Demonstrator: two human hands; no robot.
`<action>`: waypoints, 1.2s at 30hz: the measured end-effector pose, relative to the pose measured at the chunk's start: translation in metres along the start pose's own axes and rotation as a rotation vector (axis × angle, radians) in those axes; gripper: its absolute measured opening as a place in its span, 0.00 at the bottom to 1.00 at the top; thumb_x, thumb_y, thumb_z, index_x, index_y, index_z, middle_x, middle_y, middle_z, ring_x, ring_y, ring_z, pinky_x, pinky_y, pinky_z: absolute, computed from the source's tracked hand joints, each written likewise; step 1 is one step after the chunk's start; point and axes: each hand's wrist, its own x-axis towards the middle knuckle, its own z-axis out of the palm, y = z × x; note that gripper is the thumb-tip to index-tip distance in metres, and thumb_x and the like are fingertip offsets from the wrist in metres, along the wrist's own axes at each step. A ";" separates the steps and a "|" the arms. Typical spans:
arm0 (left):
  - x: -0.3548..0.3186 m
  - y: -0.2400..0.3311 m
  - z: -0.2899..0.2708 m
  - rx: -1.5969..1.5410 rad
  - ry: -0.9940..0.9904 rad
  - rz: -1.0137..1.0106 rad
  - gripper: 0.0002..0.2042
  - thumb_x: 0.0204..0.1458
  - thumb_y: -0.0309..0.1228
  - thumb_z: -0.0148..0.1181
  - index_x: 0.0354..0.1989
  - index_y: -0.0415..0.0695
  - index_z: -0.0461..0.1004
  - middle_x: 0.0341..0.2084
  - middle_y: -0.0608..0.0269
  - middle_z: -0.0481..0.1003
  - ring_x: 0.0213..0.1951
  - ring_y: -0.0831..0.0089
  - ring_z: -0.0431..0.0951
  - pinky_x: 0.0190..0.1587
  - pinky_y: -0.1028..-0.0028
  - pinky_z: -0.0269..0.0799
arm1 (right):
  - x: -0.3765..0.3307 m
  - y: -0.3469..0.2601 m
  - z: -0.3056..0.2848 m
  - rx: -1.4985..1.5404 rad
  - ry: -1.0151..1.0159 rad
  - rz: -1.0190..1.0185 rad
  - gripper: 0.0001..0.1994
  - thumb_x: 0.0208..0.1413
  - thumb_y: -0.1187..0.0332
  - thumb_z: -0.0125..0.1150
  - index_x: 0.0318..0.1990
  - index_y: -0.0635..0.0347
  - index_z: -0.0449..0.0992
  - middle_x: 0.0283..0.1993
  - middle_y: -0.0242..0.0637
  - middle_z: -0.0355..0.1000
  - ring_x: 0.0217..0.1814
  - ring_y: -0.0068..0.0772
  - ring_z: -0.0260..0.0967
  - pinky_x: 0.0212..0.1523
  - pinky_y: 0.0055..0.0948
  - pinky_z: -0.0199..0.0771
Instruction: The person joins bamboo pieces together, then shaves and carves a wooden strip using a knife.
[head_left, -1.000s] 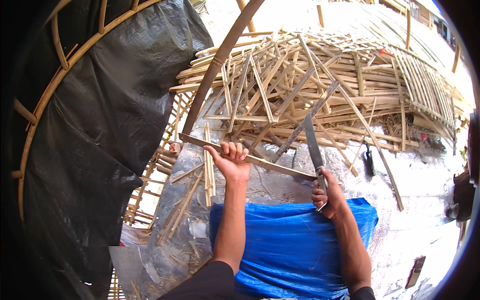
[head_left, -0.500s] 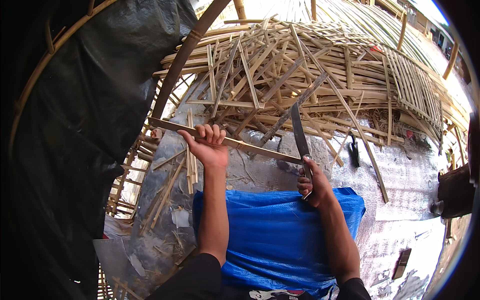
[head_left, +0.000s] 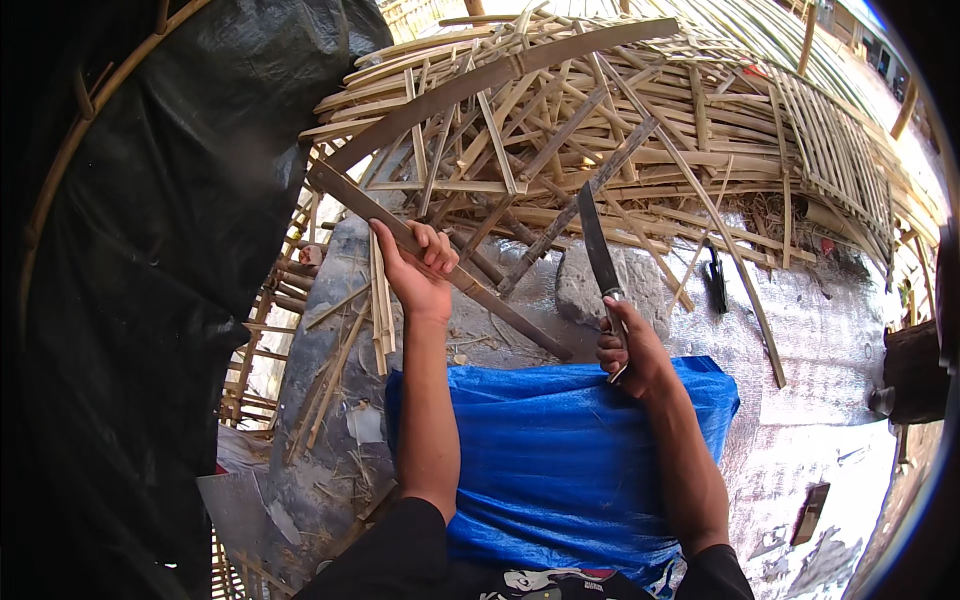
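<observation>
My left hand [head_left: 420,280] is closed around a flat brown bamboo strip [head_left: 490,300], which slants down to the right toward the blue cloth. A second, longer dark bamboo strip [head_left: 510,68] arcs over the pile ahead. The left ends of both come close together beside the black sheet; whether they are joined I cannot tell. In my right hand [head_left: 630,345] is a knife [head_left: 597,240], gripped by its handle with the dark blade pointing up and away. The blade stands apart from the held strip. Blue cloth [head_left: 560,460] is spread beneath my forearms.
A large heap of split bamboo [head_left: 600,150] fills the far side. A grey stone [head_left: 575,285] lies behind the knife. Black sheeting [head_left: 150,250] hangs at the left. On the silvery ground sheet [head_left: 820,390] lie a black clip-like object [head_left: 716,278] and a small dark block [head_left: 810,513].
The held strip has tilted, its right end dropping away from the knife handle toward the blue cloth. The longer dark strip has swung down to the right across the heap.
</observation>
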 end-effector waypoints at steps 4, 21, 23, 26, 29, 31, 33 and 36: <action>-0.002 -0.003 0.008 0.002 -0.024 -0.013 0.31 0.63 0.63 0.38 0.22 0.46 0.61 0.12 0.71 0.53 0.17 0.78 0.52 0.21 0.76 0.49 | 0.001 0.001 0.002 -0.018 0.011 0.020 0.18 0.60 0.48 0.60 0.32 0.52 0.66 0.15 0.20 0.55 0.11 0.14 0.51 0.11 0.17 0.54; -0.003 -0.005 -0.005 -0.103 -0.077 0.029 0.31 0.62 0.63 0.38 0.22 0.47 0.63 0.13 0.71 0.52 0.17 0.78 0.50 0.21 0.76 0.48 | 0.007 0.009 0.002 -0.174 0.019 -0.030 0.19 0.60 0.48 0.61 0.35 0.54 0.65 0.17 0.20 0.54 0.13 0.12 0.51 0.12 0.17 0.54; -0.001 -0.009 -0.004 -0.157 -0.001 0.118 0.32 0.61 0.65 0.38 0.21 0.47 0.63 0.12 0.71 0.53 0.16 0.77 0.50 0.20 0.76 0.48 | 0.005 0.010 0.004 -0.229 0.029 -0.060 0.21 0.61 0.46 0.59 0.35 0.54 0.65 0.17 0.20 0.53 0.13 0.13 0.50 0.13 0.18 0.55; 0.001 -0.008 -0.010 -0.178 0.072 0.118 0.32 0.61 0.66 0.38 0.21 0.47 0.62 0.13 0.71 0.52 0.17 0.77 0.50 0.21 0.76 0.48 | -0.001 0.012 0.015 -0.321 0.064 -0.174 0.24 0.62 0.41 0.56 0.35 0.54 0.65 0.17 0.21 0.53 0.13 0.15 0.50 0.13 0.19 0.56; 0.003 -0.013 -0.009 -0.181 0.130 0.103 0.32 0.60 0.66 0.38 0.21 0.48 0.61 0.13 0.71 0.51 0.18 0.77 0.50 0.21 0.76 0.48 | -0.005 0.012 0.019 -0.395 0.117 -0.300 0.25 0.64 0.40 0.50 0.34 0.55 0.65 0.15 0.25 0.55 0.12 0.19 0.53 0.13 0.21 0.58; 0.006 -0.006 -0.010 -0.203 0.030 0.107 0.32 0.60 0.66 0.39 0.21 0.48 0.61 0.13 0.71 0.51 0.18 0.77 0.49 0.22 0.76 0.48 | -0.007 0.013 0.018 -0.540 0.034 -0.412 0.26 0.64 0.41 0.50 0.33 0.59 0.65 0.14 0.27 0.58 0.12 0.22 0.58 0.13 0.24 0.61; 0.007 -0.003 -0.012 -0.203 0.046 0.129 0.32 0.60 0.67 0.38 0.21 0.48 0.61 0.14 0.72 0.50 0.19 0.77 0.49 0.22 0.77 0.47 | -0.006 0.012 0.020 -0.548 0.028 -0.399 0.26 0.65 0.43 0.51 0.33 0.61 0.66 0.13 0.29 0.60 0.11 0.23 0.60 0.13 0.25 0.62; 0.009 -0.003 -0.020 -0.223 0.120 0.293 0.32 0.61 0.66 0.34 0.21 0.50 0.60 0.13 0.73 0.50 0.18 0.77 0.48 0.22 0.77 0.47 | -0.006 0.008 0.023 -0.770 0.061 -0.282 0.25 0.65 0.45 0.53 0.30 0.62 0.69 0.15 0.35 0.64 0.15 0.27 0.65 0.18 0.30 0.67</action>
